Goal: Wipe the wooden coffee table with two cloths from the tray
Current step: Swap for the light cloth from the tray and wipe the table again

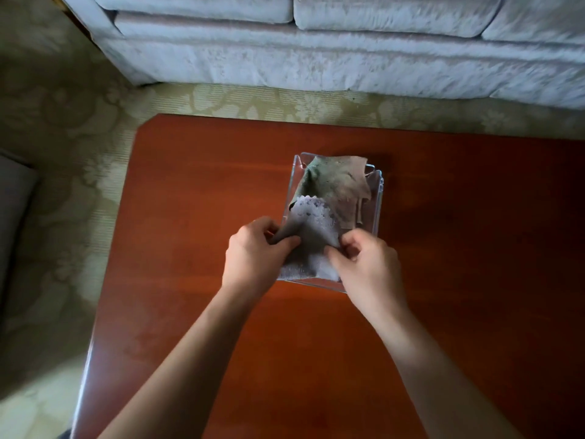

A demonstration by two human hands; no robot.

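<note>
A clear plastic tray (377, 198) stands in the middle of the reddish wooden coffee table (190, 217). In its near half lies a grey cloth (311, 229) with a scalloped edge. My left hand (253, 251) pinches the cloth's left fold, and my right hand (364, 258) pinches its right side. A green-beige cloth (335, 182) lies crumpled in the far half of the tray, untouched.
A pale upholstered sofa (316, 52) runs along the far side of the table. Patterned beige carpet (63, 122) covers the floor to the left and between table and sofa. A grey piece of furniture (12, 201) sits at the left edge.
</note>
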